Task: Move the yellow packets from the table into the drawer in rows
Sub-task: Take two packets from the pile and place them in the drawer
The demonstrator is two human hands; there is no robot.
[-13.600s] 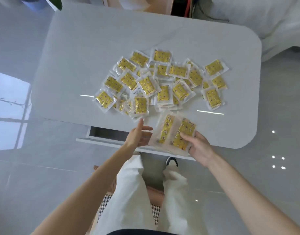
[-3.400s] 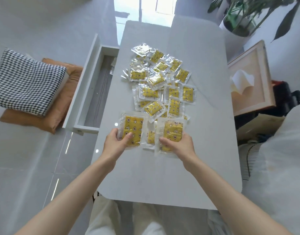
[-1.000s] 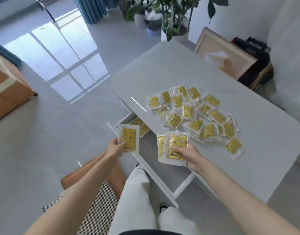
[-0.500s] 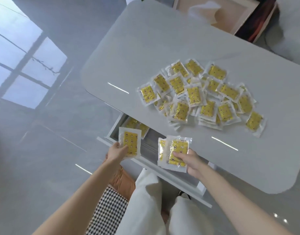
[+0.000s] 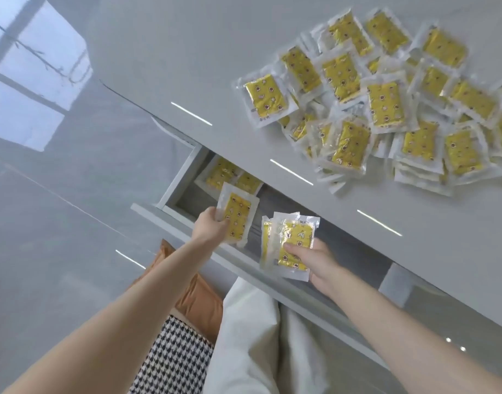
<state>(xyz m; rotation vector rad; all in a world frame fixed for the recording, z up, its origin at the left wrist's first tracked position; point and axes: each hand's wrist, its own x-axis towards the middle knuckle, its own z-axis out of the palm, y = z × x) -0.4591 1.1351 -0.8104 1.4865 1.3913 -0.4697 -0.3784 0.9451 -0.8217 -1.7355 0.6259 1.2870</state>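
your left hand (image 5: 213, 229) pinches one packet (image 5: 238, 216) over drawer (image 5: 178, 180) | right hand (image 5: 319, 264) grips small stack (image 5: 291, 245) lower centre | pile (image 5: 386, 103) upper right on table (image 5: 215, 66)

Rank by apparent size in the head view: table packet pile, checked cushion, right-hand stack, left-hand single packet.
1. Packet pile
2. Checked cushion, partly out of frame
3. Stack and single packet: the stack looks slightly bigger, but it is fanned out, so unsure.

Cream-white trousers (image 5: 252, 342) are worn (loose, creased fabric). Left hand (image 5: 211, 230) and right hand (image 5: 315, 263) are seen bare, forearms (image 5: 125, 302) likewise to frame edge.
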